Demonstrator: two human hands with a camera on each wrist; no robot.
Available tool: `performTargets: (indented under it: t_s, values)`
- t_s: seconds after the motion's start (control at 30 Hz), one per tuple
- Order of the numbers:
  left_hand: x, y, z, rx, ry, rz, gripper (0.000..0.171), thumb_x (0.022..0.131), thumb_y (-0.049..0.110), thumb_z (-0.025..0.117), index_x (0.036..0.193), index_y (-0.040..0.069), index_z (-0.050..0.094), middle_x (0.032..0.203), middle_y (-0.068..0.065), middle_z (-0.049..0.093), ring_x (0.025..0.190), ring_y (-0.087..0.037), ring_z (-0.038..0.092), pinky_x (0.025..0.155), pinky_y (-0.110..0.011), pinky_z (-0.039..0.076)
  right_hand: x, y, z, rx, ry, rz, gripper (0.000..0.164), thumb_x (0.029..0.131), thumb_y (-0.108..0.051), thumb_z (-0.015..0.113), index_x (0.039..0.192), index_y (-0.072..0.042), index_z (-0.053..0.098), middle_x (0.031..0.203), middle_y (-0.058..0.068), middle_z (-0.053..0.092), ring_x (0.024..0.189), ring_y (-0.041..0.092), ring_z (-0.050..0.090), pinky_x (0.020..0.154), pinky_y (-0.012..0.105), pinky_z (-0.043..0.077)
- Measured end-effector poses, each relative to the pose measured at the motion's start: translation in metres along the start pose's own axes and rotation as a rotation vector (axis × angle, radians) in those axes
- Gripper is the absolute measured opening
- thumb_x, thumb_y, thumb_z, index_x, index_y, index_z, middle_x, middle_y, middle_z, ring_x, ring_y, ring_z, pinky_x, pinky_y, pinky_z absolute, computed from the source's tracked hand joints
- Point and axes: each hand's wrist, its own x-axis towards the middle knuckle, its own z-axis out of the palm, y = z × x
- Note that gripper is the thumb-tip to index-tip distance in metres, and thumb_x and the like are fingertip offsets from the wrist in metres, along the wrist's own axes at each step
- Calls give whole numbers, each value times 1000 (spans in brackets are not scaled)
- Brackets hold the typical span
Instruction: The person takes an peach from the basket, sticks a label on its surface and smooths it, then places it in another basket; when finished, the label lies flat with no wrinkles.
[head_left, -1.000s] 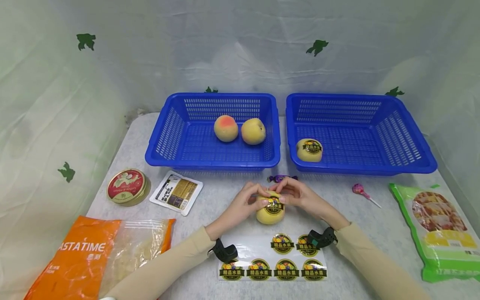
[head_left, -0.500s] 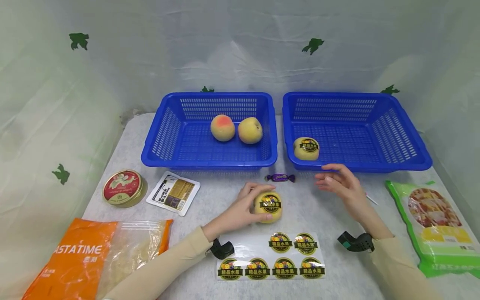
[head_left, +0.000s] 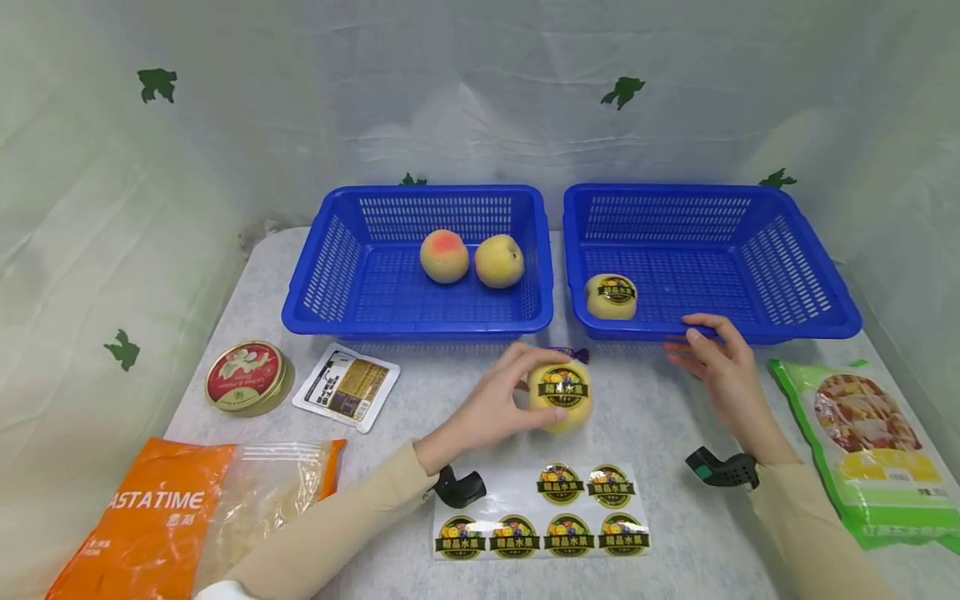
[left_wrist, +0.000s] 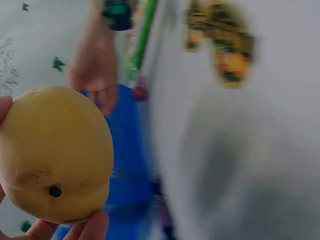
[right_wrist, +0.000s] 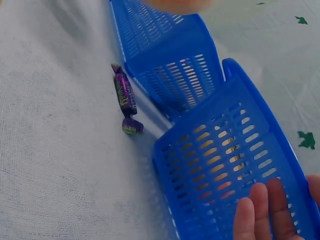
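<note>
Left hand (head_left: 495,404) curls round the left side of a stickered peach (head_left: 562,395).

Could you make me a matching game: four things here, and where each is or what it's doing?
1. Person's left hand
2. Person's right hand
3. Round red-lidded gold tin
4. White rectangular sticker sheet

A. Beside the flat white packet
B. Lying between the beige sleeves
C. Gripping a round yellow stickered fruit
D. Near the right blue plastic basket, holding nothing

Pairs: 1-C, 2-D, 3-A, 4-B
</note>
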Motion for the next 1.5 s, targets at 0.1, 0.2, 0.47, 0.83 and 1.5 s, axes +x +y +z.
performTargets:
  t_s: [0.1,0.2,0.47,0.83,1.5]
  values:
    - [25,20,-9,8,31,86,57,74,31,74,125,24,50,115,4,45,101,-9,45,80,-24,45,-2,-14,16,17,21,6,26,93,-7,47,117,5,46,104,14,56,93,26,61,78,36,49]
    - [55,33,-19,-3,51,139,56,77,30,72,127,24,49,118,5,46,103,-7,43,83,-23,44,-3,-19,22,16,27,24,21,94,-4,43,114,2,46,102,13,56,93,26,60,78,35,49]
    - [140,31,-35,60,-24,184,48,83,29,65,128,22,49,118,6,48,105,-9,38,82,-25,38,-3,-17,21,-21,9,35,22,95,-4,41,115,2,44,104,16,55,96,30,58,78,36,49]
    - [213,12,-36,234,-111,49,48,84,33,64,128,24,47,113,0,46,102,-12,39,80,-24,38,0,-15,13,-6,-1,18,22,95,-5,43,115,2,46,103,12,58,94,27,60,74,35,51]
    - [230,8,-23,663,-157,-240,34,90,36,52,124,33,48,122,7,47,108,-16,34,88,-38,17,-3,-11,13,-4,1,-5,23,95,-6,43,117,1,46,106,13,56,96,27,58,74,35,51]
